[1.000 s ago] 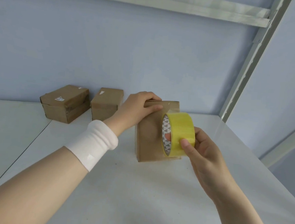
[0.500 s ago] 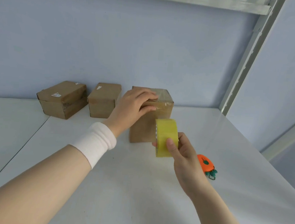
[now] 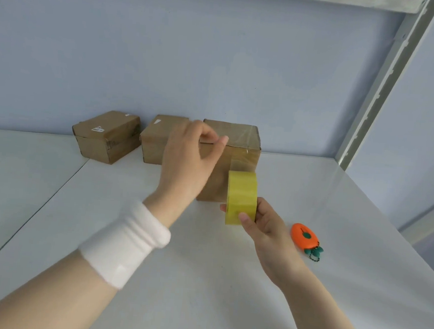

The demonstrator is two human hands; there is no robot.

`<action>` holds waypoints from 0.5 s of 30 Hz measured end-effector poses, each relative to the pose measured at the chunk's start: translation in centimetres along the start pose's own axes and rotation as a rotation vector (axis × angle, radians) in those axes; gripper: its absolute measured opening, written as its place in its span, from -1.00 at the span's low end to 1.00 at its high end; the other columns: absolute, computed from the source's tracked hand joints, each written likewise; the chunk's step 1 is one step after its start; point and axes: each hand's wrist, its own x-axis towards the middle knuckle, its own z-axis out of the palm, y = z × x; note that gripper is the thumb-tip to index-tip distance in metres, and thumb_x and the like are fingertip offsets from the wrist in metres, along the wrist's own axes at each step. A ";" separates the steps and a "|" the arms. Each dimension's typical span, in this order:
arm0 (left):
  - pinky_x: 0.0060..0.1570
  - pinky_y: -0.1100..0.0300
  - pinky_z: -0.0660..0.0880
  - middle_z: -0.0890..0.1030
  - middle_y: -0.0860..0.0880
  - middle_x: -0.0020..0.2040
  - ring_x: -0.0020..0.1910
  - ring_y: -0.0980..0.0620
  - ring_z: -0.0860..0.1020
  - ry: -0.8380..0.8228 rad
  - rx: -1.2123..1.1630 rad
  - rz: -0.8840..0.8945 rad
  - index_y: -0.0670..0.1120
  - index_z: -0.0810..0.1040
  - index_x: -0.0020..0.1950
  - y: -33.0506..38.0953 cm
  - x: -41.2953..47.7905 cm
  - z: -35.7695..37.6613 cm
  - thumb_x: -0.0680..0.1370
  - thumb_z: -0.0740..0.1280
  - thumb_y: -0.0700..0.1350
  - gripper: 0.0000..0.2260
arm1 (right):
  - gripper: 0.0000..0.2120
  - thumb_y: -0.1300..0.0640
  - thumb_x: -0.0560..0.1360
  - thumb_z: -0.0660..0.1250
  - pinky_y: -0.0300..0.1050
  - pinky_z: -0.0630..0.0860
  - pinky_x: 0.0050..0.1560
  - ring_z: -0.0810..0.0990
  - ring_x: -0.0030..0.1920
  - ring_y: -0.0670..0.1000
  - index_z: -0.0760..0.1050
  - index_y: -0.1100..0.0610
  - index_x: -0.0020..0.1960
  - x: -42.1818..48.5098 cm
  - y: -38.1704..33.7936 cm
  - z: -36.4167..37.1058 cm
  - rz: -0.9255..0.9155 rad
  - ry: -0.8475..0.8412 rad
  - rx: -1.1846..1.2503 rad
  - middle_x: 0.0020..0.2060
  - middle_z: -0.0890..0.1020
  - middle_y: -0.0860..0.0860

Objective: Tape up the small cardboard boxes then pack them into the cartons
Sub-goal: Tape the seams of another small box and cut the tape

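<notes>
A small brown cardboard box point(image 3: 241, 137) stands on the white table point(image 3: 201, 280), with clear tape glinting over its top and front right. My right hand point(image 3: 265, 228) grips a yellow tape roll point(image 3: 242, 192) just in front of the box. A strip of tape runs from the box face down to the roll. My left hand point(image 3: 187, 167), with a white wristband, hovers in front of the box's left side. Its fingers are loosely curled and hold nothing. It hides that side of the box.
Two more small cardboard boxes point(image 3: 106, 137) point(image 3: 155, 144) sit against the blue wall at the left. An orange carrot-shaped cutter point(image 3: 305, 236) lies on the table right of my right hand. A metal shelf upright point(image 3: 380, 83) rises at the right.
The box went from tilted toward me to standing flat. My right hand pulled the roll down the front face. My left hand lifted off the box top.
</notes>
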 end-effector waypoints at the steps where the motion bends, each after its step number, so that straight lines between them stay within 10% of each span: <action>1: -0.21 0.42 0.32 0.50 0.14 -0.26 -0.24 0.26 0.45 -0.018 -0.062 -0.121 0.00 0.46 -0.16 0.7 -1.0 -0.1 0.49 0.28 0.16 -0.77 | -0.82 0.33 0.57 0.17 -0.33 0.45 0.11 0.60 0.09 -0.09 0.46 0.18 0.12 0.0 0.0 0.0 0.001 0.004 -0.002 0.00 0.68 0.01; 5: -0.32 0.25 0.48 0.58 0.03 -0.18 -0.31 0.15 0.58 -0.408 -0.209 -0.549 -0.01 0.42 -0.02 1.7 -3.0 1.0 0.46 0.30 0.21 -0.69 | -0.83 0.31 0.57 0.20 -0.26 0.46 0.10 0.58 0.01 -0.12 0.48 0.13 0.08 0.1 -0.4 0.0 0.015 0.029 -0.024 -0.03 0.63 0.02; 15: -0.28 0.21 0.51 0.58 0.01 -0.20 -0.27 0.08 0.54 -0.344 -0.603 -0.822 -0.02 0.56 -0.13 1.1 -1.9 2.0 0.54 0.32 -0.12 -0.94 | -0.65 0.26 0.46 0.38 -0.20 0.39 0.26 0.51 0.08 -0.09 0.44 0.09 0.21 -0.4 -1.7 -3.2 0.162 0.118 -0.474 0.04 0.58 -0.03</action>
